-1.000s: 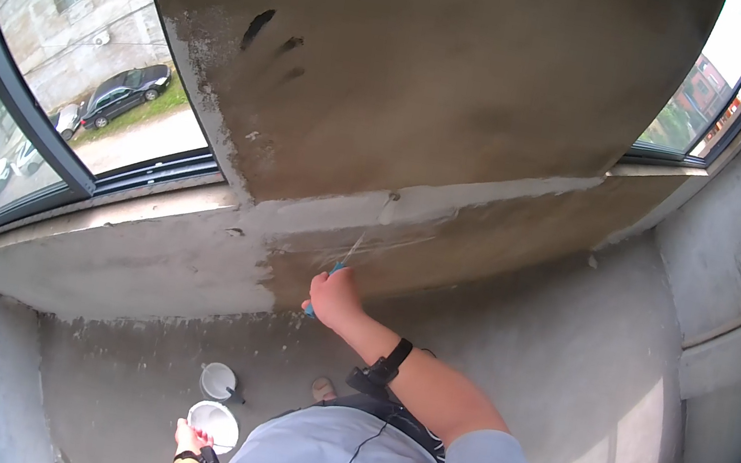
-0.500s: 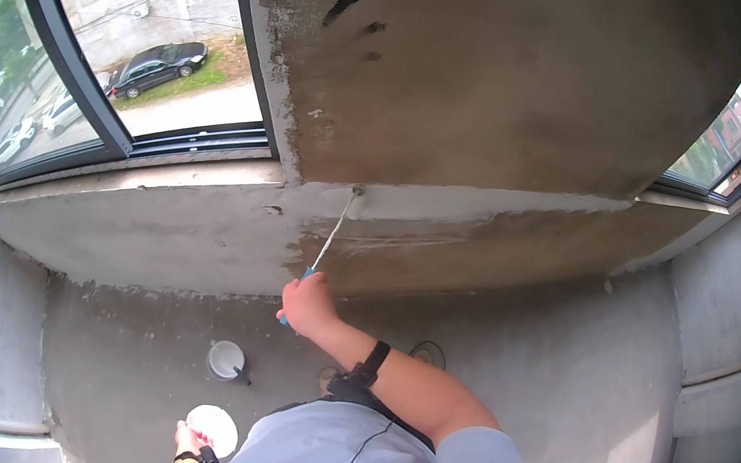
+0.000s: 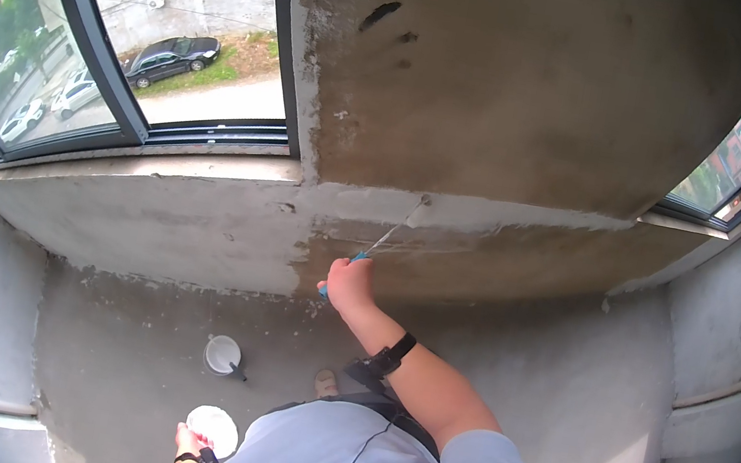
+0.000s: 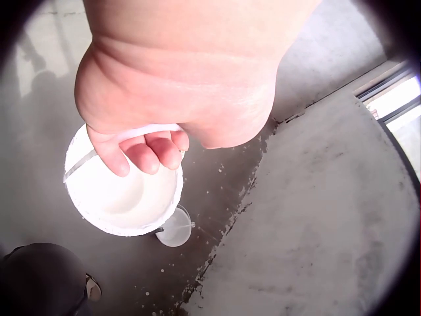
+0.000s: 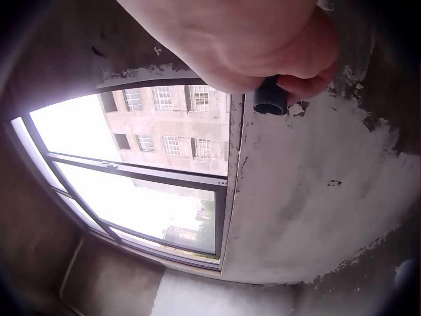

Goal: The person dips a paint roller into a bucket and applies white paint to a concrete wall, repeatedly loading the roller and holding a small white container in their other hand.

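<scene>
My right hand point(image 3: 349, 284) grips the blue handle point(image 5: 270, 99) of a paint roller. Its thin, white-coated rod point(image 3: 384, 238) slants up and to the right, and the small head point(image 3: 425, 200) lies at the pale band along the brown wall point(image 3: 501, 262). Low in the head view, my left hand point(image 3: 190, 441) holds a white bucket point(image 3: 215, 428) by its rim. The left wrist view shows the fingers point(image 4: 141, 157) curled over that rim, with white paint point(image 4: 125, 197) inside the bucket.
A second, smaller bucket point(image 3: 222, 355) with a dark handle stands on the grey floor point(image 3: 130, 339). Ahead to the left is a dark-framed window point(image 3: 213, 124), and another window point(image 3: 724, 171) is at the right. A ledge point(image 3: 159, 161) runs under the left window.
The roller first swept left along the pale band, then came back right with my right hand. My view has turned, so the windows appear further right. The left hand keeps the bucket.
</scene>
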### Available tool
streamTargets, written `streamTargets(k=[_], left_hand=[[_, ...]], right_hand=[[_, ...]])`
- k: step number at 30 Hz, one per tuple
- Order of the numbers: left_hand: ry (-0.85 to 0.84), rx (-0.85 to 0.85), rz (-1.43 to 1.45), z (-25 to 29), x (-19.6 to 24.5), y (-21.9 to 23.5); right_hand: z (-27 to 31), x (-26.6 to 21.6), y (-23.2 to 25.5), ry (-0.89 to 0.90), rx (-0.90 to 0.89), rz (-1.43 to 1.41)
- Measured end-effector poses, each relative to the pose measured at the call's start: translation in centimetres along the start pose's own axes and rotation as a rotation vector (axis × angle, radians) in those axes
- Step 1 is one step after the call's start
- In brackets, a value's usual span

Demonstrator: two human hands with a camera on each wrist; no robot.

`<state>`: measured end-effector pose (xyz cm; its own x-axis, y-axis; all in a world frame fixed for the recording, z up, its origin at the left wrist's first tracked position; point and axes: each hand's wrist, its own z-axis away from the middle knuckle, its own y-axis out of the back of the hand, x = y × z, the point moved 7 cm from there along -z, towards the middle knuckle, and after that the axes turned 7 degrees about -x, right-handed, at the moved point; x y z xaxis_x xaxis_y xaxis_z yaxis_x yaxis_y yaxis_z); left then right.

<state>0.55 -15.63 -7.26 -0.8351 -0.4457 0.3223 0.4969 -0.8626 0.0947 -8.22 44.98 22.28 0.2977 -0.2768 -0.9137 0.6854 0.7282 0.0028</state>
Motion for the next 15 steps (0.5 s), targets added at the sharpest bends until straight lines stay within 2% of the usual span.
streamTargets(k=[4, 7, 8, 10, 11, 13, 14, 15], left_hand=[[0.003, 0.033, 0.015, 0.6, 0.1, -1.3], [0.006, -0.015, 0.015, 0.7, 0.5, -2.1], [-0.003, -0.019, 0.015, 0.7, 0.6, -2.1], [-0.012, -0.021, 0.013, 1.0, 0.7, -2.1], [-0.025, -0.04, 0.009, 1.2, 0.8, -2.2], [-0.04, -0.057, 0.006, 1.2, 0.9, -2.4], [-0.032, -0.04, 0.006, 1.2, 0.8, -2.3], [-0.024, -0.022, 0.008, 1.4, 0.8, -2.3]], right_hand=[[-1.2, 0.8, 1.5, 0.004, 0.026, 0.053], [-0.8, 0.5, 2.0, 0.032, 0.058, 0.062], [-2.0, 2.7, 2.2, 0.03, 0.06, 0.061], [-4.3, 4.7, 0.7, 0.616, -0.001, 0.646], [-4.0, 4.3, 0.5, 0.616, 0.0, 0.645], [-3.1, 3.9, -0.1, 0.344, -0.044, 0.512], [-1.5, 1.8, -0.6, 0.343, -0.047, 0.511], [0.1, 0.4, -0.5, 0.147, -0.037, 0.308]])
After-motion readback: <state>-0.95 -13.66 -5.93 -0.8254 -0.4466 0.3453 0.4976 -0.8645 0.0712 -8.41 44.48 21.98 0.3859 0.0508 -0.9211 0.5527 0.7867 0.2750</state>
